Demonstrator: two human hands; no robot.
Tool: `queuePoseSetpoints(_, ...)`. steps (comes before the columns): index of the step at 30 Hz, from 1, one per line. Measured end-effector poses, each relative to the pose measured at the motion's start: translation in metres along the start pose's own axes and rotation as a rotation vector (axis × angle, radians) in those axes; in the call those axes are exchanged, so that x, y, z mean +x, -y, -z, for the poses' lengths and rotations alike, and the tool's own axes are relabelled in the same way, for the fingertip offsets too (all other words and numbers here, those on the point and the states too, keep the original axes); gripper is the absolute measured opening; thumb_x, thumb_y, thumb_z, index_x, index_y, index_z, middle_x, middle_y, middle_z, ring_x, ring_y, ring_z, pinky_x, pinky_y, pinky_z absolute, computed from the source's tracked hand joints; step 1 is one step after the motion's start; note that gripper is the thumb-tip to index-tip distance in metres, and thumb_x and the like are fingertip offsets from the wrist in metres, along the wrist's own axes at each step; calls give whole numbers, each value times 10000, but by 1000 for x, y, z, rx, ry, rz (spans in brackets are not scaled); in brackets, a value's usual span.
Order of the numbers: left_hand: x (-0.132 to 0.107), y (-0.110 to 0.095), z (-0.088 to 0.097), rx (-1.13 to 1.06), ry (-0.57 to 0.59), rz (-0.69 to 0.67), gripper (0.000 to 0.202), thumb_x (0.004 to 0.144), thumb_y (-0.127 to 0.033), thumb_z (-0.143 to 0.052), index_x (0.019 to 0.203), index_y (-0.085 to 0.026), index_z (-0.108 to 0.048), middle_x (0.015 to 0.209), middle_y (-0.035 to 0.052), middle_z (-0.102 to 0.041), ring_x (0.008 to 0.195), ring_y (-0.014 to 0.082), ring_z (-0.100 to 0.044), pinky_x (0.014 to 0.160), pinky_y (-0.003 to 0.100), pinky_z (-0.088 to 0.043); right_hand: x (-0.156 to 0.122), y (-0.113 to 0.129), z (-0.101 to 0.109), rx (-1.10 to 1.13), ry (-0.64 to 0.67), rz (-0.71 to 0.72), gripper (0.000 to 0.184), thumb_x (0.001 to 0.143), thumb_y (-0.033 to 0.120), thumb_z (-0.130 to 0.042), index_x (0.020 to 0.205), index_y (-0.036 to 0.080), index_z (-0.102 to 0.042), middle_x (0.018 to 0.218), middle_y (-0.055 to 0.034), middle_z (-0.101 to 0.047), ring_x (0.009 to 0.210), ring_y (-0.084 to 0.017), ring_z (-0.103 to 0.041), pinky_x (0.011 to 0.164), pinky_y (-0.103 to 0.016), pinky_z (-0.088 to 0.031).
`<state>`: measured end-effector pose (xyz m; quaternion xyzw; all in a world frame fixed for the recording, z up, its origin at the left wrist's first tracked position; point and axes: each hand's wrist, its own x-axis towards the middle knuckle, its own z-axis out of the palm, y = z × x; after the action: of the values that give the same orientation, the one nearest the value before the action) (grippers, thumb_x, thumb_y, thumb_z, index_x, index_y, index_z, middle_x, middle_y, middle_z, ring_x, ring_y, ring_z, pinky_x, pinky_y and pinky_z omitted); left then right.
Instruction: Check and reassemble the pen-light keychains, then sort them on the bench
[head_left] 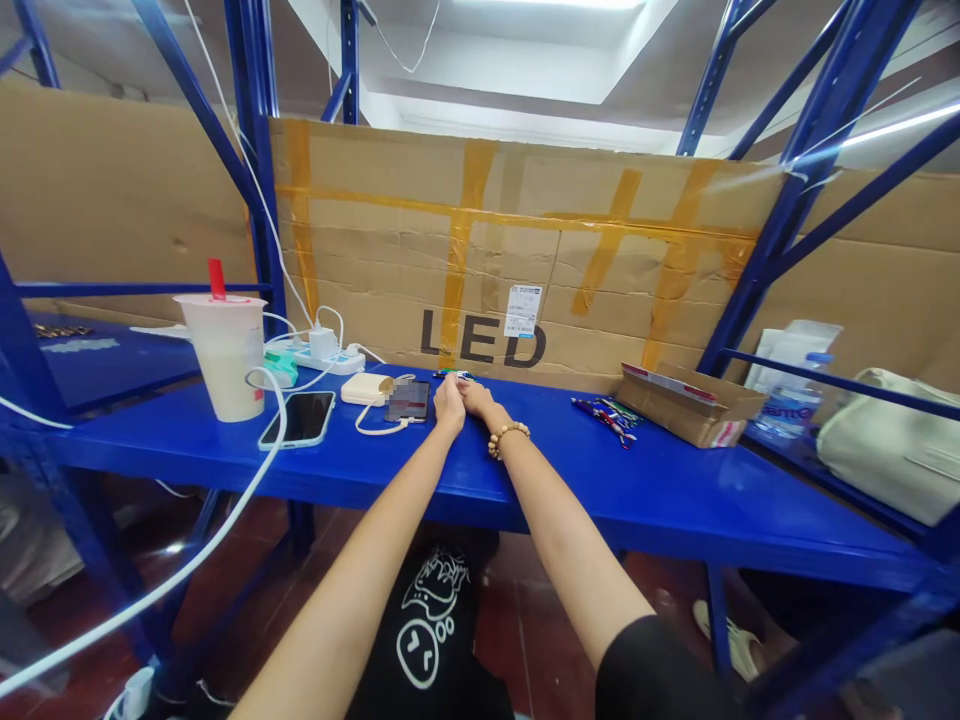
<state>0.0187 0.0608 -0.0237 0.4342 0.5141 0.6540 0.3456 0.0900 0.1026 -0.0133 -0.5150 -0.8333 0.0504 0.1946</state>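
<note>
The left hand (pixel 449 408) and right hand (pixel 478 398) are together over the blue table (pixel 637 495), maybe holding something, I can't tell; small bright things (pixel 442 374) lie just past them, a bright pile (pixel 611 418) sits by the cardboard box (pixel 679 408), and which are finished I can't see

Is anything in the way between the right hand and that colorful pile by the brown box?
Nothing I can see: just blue table lies between the right hand and the colorful pile. The brown box is on the pile's other side.
</note>
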Motion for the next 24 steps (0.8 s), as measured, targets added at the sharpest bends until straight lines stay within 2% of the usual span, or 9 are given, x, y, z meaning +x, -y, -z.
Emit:
queuePoseSetpoints(5, -5, -5, -3, 1, 66, 20, 277, 876, -356, -480, 991, -126, -584, 976, 57, -614, 849, 164, -598, 752, 352, -502, -35, -30, 17, 234, -31, -139, 288, 880, 320, -499, 1109, 150, -534, 1090, -73, -565, 913, -170, -575, 774, -367, -497)
queuePoseSetpoints(8, -11, -9, -4, 21, 124, 6, 274, 874, -337, -489, 1033, -128, -566, 993, 62, -605, 839, 160, -598, 733, 347, -510, -56, -41, 27, 401, -60, -179, 281, 892, 350, -470, 1053, 131, -545, 952, -49, -591, 761, -127, -584, 661, -300, -504)
queuePoseSetpoints(11, -14, -11, -2, 41, 151, -45, 276, 873, -318, -496, 1073, -134, -548, 1026, 70, -593, 857, 162, -593, 738, 352, -511, -68, -45, 33, 558, -74, -160, 343, 911, 411, -391, 1028, 127, -543, 785, -8, -558, 601, -74, -510, 547, -212, -441)
queuePoseSetpoints(16, -16, -13, 0, 51, 206, -93, 307, 877, -312, -490, 1132, -143, -518, 1054, 76, -581, 865, 166, -593, 738, 358, -513, -75, -43, 39, 743, -15, -92, 398, 861, 456, -430, 1082, 142, -537, 636, 46, -445, 496, -50, -358, 452, -173, -300)
queuePoseSetpoints(20, -16, -10, -2, 78, 288, -105, 280, 868, -297, -509, 1095, -135, -537, 1020, 68, -592, 837, 156, -597, 715, 340, -519, -75, -44, 38, 818, 64, -37, 452, 779, 537, -500, 962, 135, -598, 567, 58, -407, 468, -51, -301, 432, -189, -217)
queuePoseSetpoints(24, -15, -5, -2, 117, 353, -106, 238, 861, -285, -522, 1032, -126, -565, 998, 60, -600, 834, 154, -597, 713, 332, -518, -73, -47, 34, 852, 100, -23, 503, 781, 597, -446, 836, 121, -599, 549, 45, -443, 440, -50, -270, 426, -204, -182)
